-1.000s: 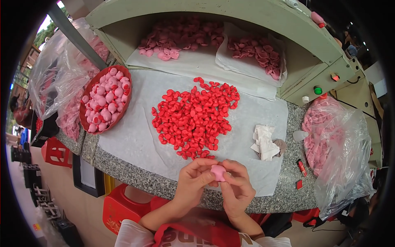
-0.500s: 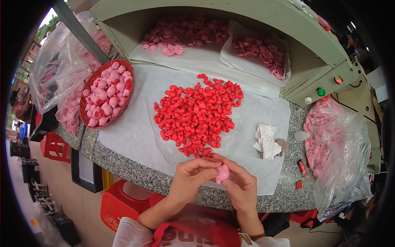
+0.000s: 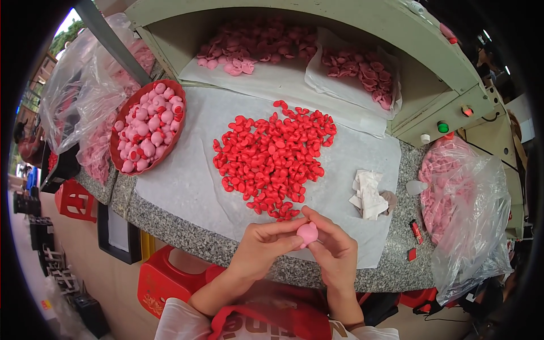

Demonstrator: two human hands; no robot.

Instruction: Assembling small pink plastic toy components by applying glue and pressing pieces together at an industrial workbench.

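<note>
A small round pink piece with little nubs, like a toy head, is held between the fingertips of both hands near the table's front edge. My left hand pinches it from the left, thumb and fingers closed. From the other side my right hand grips it with thumb and forefinger. Just beyond the fingers lies a large heap of small glossy red pieces, spread on white paper. Whether a red piece is attached to the pink one is hidden by the fingers.
A red basket of pink pieces with red parts stands at left. Behind the heap, a green-grey cabinet holds pink shells. Crumpled tissue, a red cutter-like tool and a plastic bag of pink parts lie at right.
The pink piece has turned between my fingers, its nubs now facing up. My right hand has shifted slightly, its forefinger raised. The heap and basket stay as they were.
</note>
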